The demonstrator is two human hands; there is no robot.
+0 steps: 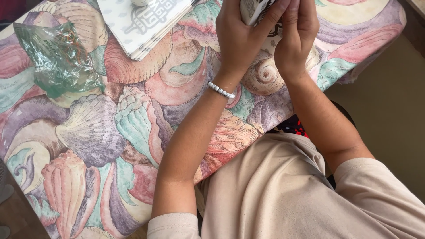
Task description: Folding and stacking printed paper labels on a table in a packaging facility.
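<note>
Both of my hands are raised over the far part of the table at the top of the view. My left hand [241, 37], with a white bead bracelet [221, 90] on the wrist, grips a folded white paper piece with a grey pattern [253, 9]. Pressed against the same paper from the right, my right hand [297, 37] has its fingers closed on it. Most of the paper is hidden by my fingers and cut off by the top edge.
A stack of white patterned paper sheets [141, 22] lies at the top middle. A crumpled clear plastic bag [59, 59] lies at the left. The table wears a seashell-print cloth [102, 132]. Its right edge drops to a beige floor [389, 102].
</note>
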